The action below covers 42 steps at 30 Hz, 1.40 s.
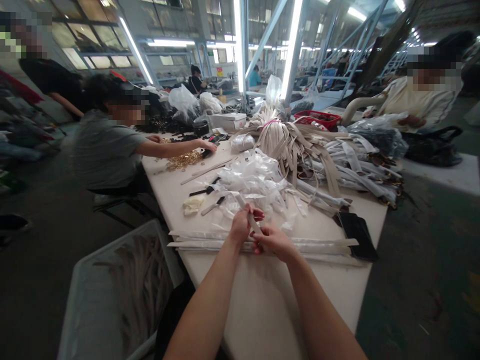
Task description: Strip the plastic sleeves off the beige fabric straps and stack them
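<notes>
Worktable edge near left hand

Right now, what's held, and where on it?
A pale flat strap, held in both hands: the left hand around its middle, the right hand at its lower part. Exact contact is partly hidden.

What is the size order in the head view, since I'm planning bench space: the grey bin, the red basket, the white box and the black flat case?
Largest to smallest:
1. The grey bin, though it sits nearest the camera.
2. The red basket, the white box and the black flat case look alike; distance makes ranking them unsure.
</notes>
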{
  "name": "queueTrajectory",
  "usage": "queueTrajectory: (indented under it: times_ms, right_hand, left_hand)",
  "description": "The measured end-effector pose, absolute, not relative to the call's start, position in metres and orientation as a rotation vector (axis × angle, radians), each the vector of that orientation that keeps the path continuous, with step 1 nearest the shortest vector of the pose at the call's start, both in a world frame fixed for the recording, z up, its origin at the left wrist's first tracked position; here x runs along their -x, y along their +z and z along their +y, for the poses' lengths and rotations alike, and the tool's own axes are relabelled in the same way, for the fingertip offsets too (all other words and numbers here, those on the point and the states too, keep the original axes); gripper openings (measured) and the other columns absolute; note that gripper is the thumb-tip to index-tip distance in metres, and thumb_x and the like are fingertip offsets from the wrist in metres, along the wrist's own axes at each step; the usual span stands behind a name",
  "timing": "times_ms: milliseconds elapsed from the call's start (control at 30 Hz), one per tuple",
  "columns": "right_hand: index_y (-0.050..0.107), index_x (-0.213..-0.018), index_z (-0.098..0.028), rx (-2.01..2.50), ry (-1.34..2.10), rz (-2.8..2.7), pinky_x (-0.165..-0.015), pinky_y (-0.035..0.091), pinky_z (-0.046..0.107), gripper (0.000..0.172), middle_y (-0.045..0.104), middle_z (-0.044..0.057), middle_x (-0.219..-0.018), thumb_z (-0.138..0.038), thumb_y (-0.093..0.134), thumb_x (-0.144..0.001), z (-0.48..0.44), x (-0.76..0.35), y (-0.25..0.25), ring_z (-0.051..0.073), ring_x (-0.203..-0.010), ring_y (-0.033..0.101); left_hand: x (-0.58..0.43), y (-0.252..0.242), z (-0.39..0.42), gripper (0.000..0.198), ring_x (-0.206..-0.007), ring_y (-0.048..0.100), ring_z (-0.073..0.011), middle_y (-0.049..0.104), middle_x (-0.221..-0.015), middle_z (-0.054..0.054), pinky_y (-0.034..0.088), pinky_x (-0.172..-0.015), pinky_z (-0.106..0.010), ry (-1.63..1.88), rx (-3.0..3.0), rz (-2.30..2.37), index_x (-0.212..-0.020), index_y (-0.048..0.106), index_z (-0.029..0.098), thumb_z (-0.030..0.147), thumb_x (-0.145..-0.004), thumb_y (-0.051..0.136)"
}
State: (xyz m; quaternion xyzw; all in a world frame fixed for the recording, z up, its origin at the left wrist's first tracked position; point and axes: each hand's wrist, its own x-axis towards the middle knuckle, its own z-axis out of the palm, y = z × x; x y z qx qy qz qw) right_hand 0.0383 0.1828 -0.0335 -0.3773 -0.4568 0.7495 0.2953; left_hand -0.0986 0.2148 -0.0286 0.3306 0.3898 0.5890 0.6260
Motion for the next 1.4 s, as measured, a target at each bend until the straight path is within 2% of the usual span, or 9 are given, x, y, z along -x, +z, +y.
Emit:
queueTrajectory:
  times_ms: [167,400,533,633,733,867,1067,1300,1400]
  right_hand:
    - [0.065,-0.089,-0.017,1.093,1.74,-1.281,-0.034,0.038,0.019,0.039,0.063,-0.002,-0.06,-0.055,0.062,-0.083,0.19,-0.036,-0.038,0.01,-0.035,0.053]
    - [0.06,-0.063,-0.018,1.17,1.575,-1.364,-0.033,0.034,0.021,0.052,0.056,0.0,-0.046,-0.061,0.05,-0.09,0.202,-0.034,-0.04,0.01,-0.032,0.047]
    - [0.066,-0.079,-0.017,1.113,1.771,-1.382,-0.04,0.041,0.023,0.041,0.067,0.003,-0.059,-0.056,0.058,-0.087,0.203,-0.048,-0.026,0.014,-0.042,0.057]
    - [0.068,-0.082,-0.017,1.152,1.75,-1.426,-0.038,0.034,0.022,0.038,0.062,0.001,-0.054,-0.054,0.057,-0.088,0.204,-0.052,-0.021,0.012,-0.038,0.049]
    - [0.067,-0.075,-0.019,1.21,1.555,-1.458,-0.038,0.029,0.022,0.04,0.057,0.0,-0.05,-0.053,0.054,-0.091,0.206,-0.045,-0.025,0.011,-0.038,0.043]
    - [0.059,-0.066,-0.019,1.216,1.392,-1.47,-0.041,0.034,0.023,0.047,0.055,0.0,-0.051,-0.054,0.049,-0.095,0.206,-0.037,-0.03,0.011,-0.04,0.047]
    - [0.065,-0.077,-0.017,1.159,1.37,-1.596,-0.046,0.043,0.023,0.039,0.063,0.001,-0.058,-0.05,0.053,-0.094,0.198,-0.044,-0.023,0.012,-0.044,0.053]
    - [0.059,-0.066,-0.02,1.167,1.187,-1.501,-0.042,0.042,0.025,0.048,0.059,0.002,-0.054,-0.058,0.049,-0.094,0.198,-0.032,-0.032,0.014,-0.043,0.054]
    - [0.06,-0.066,-0.019,1.139,1.201,-1.552,-0.045,0.044,0.025,0.049,0.063,0.003,-0.057,-0.058,0.05,-0.094,0.195,-0.032,-0.033,0.014,-0.045,0.056]
  left_hand:
    - [0.092,-0.025,0.227,0.047,-0.067,0.066,-0.0184,0.065,-0.073,-0.005,0.051,-0.057,-0.028,1.422,-0.703,0.856,-0.073,0.048,0.019,0.064,-0.082,0.059]
    - [0.08,-0.044,0.223,0.049,-0.039,0.049,-0.0093,0.066,-0.071,-0.007,0.037,-0.038,-0.024,1.217,-0.778,0.82,-0.075,0.053,0.017,0.065,-0.084,0.056]
    - [0.089,-0.037,0.233,0.046,-0.062,0.064,-0.0163,0.065,-0.076,-0.006,0.052,-0.059,-0.029,1.346,-0.721,0.787,-0.073,0.048,0.019,0.062,-0.087,0.055]
    - [0.093,-0.034,0.241,0.046,-0.075,0.066,-0.0189,0.063,-0.076,-0.005,0.055,-0.074,-0.035,1.419,-0.684,0.75,-0.07,0.045,0.021,0.062,-0.088,0.054]
    - [0.087,-0.036,0.24,0.044,-0.066,0.064,-0.0161,0.064,-0.077,-0.006,0.053,-0.061,-0.029,1.35,-0.691,0.719,-0.07,0.046,0.02,0.06,-0.088,0.056]
    - [0.078,-0.035,0.23,0.046,-0.039,0.048,-0.0078,0.067,-0.078,-0.006,0.034,-0.034,-0.021,1.167,-0.719,0.709,-0.074,0.049,0.018,0.062,-0.087,0.054]
    - [0.084,-0.024,0.229,0.041,-0.058,0.062,-0.0112,0.069,-0.087,-0.008,0.043,-0.045,-0.019,1.282,-0.719,0.589,-0.073,0.046,0.017,0.054,-0.09,0.056]
    - [0.082,-0.031,0.216,0.04,-0.031,0.039,-0.0041,0.068,-0.077,-0.005,0.032,-0.027,-0.019,1.106,-0.792,0.617,-0.077,0.051,0.016,0.054,-0.088,0.058]
    - [0.085,-0.03,0.214,0.039,-0.035,0.047,-0.0065,0.07,-0.082,-0.006,0.037,-0.03,-0.019,1.143,-0.72,0.585,-0.09,0.057,0.015,0.053,-0.086,0.06]
